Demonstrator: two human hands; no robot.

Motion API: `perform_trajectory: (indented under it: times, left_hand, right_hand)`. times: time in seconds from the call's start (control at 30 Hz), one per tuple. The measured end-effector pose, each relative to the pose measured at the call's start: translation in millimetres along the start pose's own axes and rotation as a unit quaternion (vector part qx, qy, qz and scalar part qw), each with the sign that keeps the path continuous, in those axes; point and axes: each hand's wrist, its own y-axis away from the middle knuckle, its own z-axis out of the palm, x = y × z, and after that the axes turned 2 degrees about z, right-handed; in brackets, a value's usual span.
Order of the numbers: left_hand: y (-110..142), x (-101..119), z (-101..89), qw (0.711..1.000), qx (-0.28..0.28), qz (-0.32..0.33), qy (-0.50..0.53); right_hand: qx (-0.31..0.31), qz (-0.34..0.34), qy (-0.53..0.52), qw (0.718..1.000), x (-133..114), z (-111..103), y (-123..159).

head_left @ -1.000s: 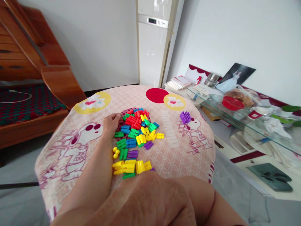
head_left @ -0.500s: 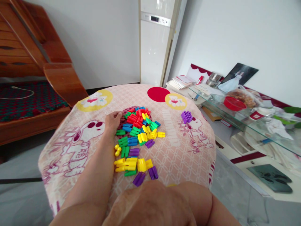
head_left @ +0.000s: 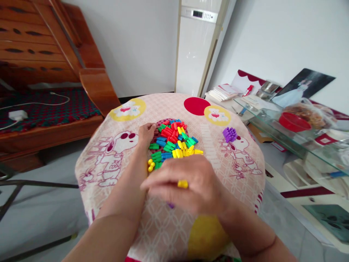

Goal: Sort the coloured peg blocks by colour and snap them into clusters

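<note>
My left hand (head_left: 147, 133) lies at the left edge of a heap of colourful plastic building pieces, fingers curled in beside a maroon patterned round patch (head_left: 164, 122); what they grip, if anything, is hidden. Red pieces (head_left: 172, 131), green pieces (head_left: 169, 146) and yellow pieces (head_left: 186, 149) make up much of the heap. My right hand (head_left: 191, 178) is above the near pieces, blurred by motion. A yellow piece (head_left: 182, 183) shows between its thumb and fingers; I cannot tell whether it is held or lies behind. A purple cluster (head_left: 229, 134) sits apart, to the right.
A patterned cloth covers the round table (head_left: 109, 174). To the right stands a glass shelf (head_left: 272, 123) with papers, a red bowl (head_left: 294, 122) and a photo. On the left is a wooden bench (head_left: 92, 87), and a white cabinet unit (head_left: 195, 54) stands behind.
My right hand has moved forward from the near edge over the near pieces, covering most of them. My left hand stays by the heap. The view has shifted, so the scene sits further right.
</note>
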Motion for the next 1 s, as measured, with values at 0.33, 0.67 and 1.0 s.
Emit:
perform_trajectory:
  times: [0.33, 0.67, 1.0]
  left_hand:
    - [-6.4, -5.2, -0.4, 1.0, -0.011, 0.01, -0.023]
    - [-5.9, -2.6, -2.4, 0.999, -0.019, 0.02, -0.025]
    - [-7.1, -4.1, -3.5, 0.998, -0.015, 0.013, -0.052]
  right_hand:
    - [-0.206, 0.212, 0.335, 0.894, 96.0, 36.5, -11.1]
    - [-0.166, 0.221, 0.329, 0.903, 96.2, 23.9, -2.9]
    - [0.08, 0.341, 0.053, 0.935, 137.5, -51.1, 23.4]
